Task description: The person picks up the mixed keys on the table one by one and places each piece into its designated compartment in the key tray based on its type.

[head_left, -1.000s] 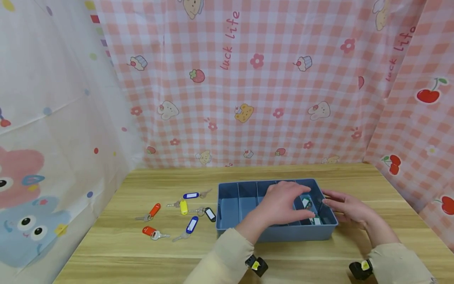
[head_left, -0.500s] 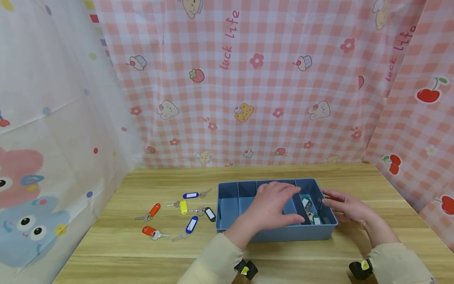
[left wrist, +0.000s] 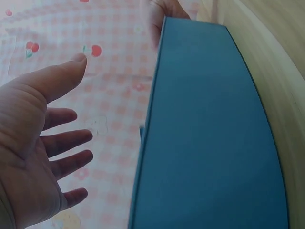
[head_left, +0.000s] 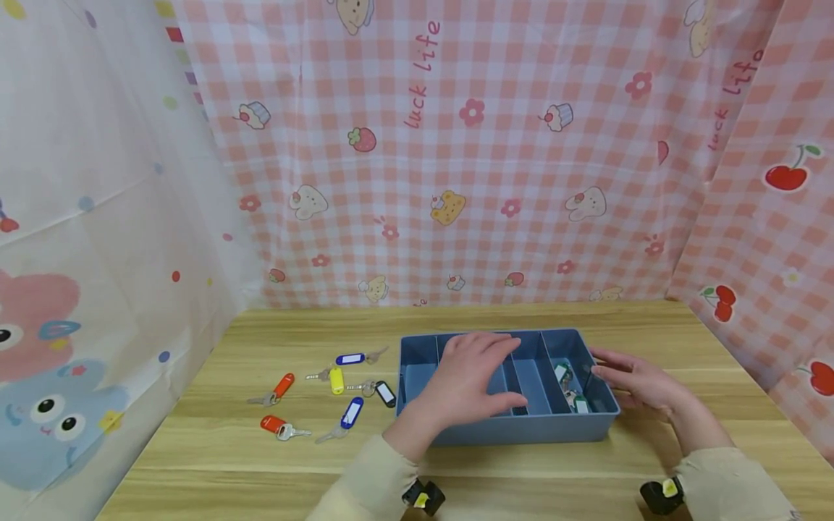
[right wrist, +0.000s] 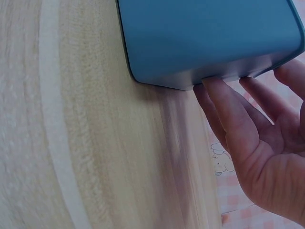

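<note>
A blue compartment box [head_left: 515, 433] stands on the table, divided by thin partitions. My left hand [head_left: 461, 380] hovers over its middle compartments with fingers spread and nothing held; the left wrist view shows that hand [left wrist: 35, 148] apart from the box wall [left wrist: 205, 124]. Fingertips of my right hand [head_left: 641, 382] rest against the box's right end, and the right wrist view shows the same hand [right wrist: 267, 138] touching that end wall. Keys with green tags [head_left: 580, 404] lie in the rightmost compartment. My left hand hides part of the middle compartments.
Left of the box lie keys with tags: an orange tag [head_left: 284, 385], another orange tag [head_left: 273, 424], a yellow tag [head_left: 337, 380], a blue tag [head_left: 350, 359], another blue tag [head_left: 352, 412] and a black tag [head_left: 386, 394]. A checked cloth [head_left: 521, 159] hangs behind the wooden table [head_left: 541, 477].
My left hand has moved left, from over the right-hand compartments to over the middle ones, uncovering the green-tagged keys. My right hand stays at the box's right end.
</note>
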The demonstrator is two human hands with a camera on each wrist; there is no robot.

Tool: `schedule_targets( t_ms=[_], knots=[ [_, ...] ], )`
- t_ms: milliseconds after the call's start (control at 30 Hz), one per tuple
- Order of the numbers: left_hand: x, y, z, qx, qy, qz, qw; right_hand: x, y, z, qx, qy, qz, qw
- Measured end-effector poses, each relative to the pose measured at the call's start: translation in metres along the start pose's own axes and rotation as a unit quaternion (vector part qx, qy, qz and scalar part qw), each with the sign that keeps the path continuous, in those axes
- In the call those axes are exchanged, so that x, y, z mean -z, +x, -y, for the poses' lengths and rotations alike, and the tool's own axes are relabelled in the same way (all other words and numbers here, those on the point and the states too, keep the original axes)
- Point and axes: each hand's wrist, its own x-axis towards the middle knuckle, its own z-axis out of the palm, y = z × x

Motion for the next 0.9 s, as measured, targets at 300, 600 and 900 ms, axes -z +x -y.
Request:
schedule_targets(
  t_ms=[300, 600, 900],
  knots=[
    [0.004, -0.018, 0.024, 0.012, -0.021, -0.016, 0.9996, 0.000, 0.000, -0.001, 0.002, -0.002, -0.003, 1.000],
    [0.010, -0.037, 0.048, 0.039, -0.057, -0.041, 0.9968, 0.001, 0.001, -0.002, 0.004, 0.004, 0.000, 1.000],
    [0.015, -0.060, 0.073, 0.063, -0.062, -0.076, 0.9931, 0.000, 0.001, 0.000, 0.003, 0.003, 0.001, 1.000]
  ],
)
